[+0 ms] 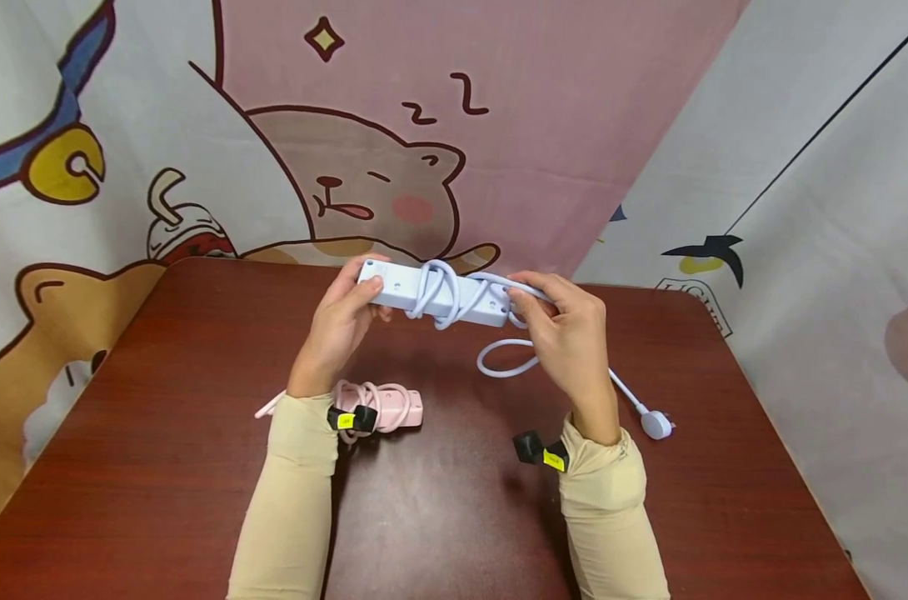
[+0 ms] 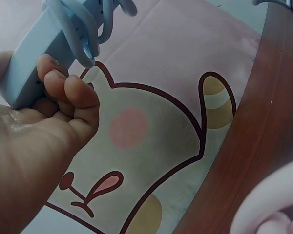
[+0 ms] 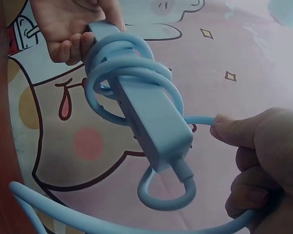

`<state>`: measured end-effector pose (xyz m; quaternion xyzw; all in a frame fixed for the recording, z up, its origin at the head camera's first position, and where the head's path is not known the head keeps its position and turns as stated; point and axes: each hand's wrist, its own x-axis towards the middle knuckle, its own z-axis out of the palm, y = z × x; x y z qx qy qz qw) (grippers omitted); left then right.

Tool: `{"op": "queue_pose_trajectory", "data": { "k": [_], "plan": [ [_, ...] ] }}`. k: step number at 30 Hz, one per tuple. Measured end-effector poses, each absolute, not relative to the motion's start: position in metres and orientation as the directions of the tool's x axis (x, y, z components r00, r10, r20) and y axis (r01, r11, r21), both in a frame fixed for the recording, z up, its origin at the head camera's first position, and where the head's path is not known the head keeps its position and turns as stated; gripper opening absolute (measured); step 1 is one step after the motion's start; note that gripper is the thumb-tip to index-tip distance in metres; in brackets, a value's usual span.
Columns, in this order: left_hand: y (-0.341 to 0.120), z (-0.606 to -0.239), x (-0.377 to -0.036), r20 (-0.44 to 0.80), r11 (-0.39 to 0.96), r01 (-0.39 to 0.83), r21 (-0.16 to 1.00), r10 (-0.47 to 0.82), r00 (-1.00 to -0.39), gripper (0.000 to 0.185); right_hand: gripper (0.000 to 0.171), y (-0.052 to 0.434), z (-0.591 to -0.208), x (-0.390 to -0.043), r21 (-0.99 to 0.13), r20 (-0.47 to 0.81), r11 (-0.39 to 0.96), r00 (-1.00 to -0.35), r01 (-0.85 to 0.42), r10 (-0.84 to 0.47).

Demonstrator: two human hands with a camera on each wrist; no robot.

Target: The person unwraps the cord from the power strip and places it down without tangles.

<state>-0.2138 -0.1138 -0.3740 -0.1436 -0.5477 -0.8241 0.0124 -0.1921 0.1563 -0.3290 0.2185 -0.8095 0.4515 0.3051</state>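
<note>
Even, soft overhead light, faint shadows on the table (image 1: 162,433); wrist views dimmer, bluish, blurred close up.

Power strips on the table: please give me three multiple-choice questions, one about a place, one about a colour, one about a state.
1. Where is the pink strip?
A. on the table
B. in the right hand
C. on the floor

2. What colour is the held strip?
A. black
B. white
C. green

3. How is its cord?
A. fully straight
C. cut in two
B. partly looped round the strip

Answers: 1 A, it lies by the left sleeve. 2 B, the head view shows white. 3 B, loops cross the body, the rest trails to the plug.
</note>
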Motion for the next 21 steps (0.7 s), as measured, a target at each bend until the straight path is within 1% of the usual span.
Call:
{"op": "queue_pose_trajectory", "data": {
  "k": [10, 17, 21],
  "plan": [
    [-0.119, -0.371, -0.211, 0.254, -0.424, 0.177, 0.888, 0.134, -0.958, 0.028, 0.014, 0.163, -0.327, -0.197, -0.642, 0.652, 0.460, -0.752, -0.614, -0.094],
    [-0.120, -0.373, -0.213, 0.271, -0.455, 0.177, 0.873, 0.151, -0.951, 0.028, 0.015, 0.175, -0.329, -0.199, -0.716, 0.577, 0.424, -0.812, -0.554, -0.086],
    [-0.119, -0.374, -0.214, 0.278, -0.462, 0.172, 0.870, 0.171, -0.945, 0.028, 0.014, 0.181, -0.334, -0.202, -0.736, 0.551, 0.417, -0.830, -0.533, -0.088]
  ]
}}
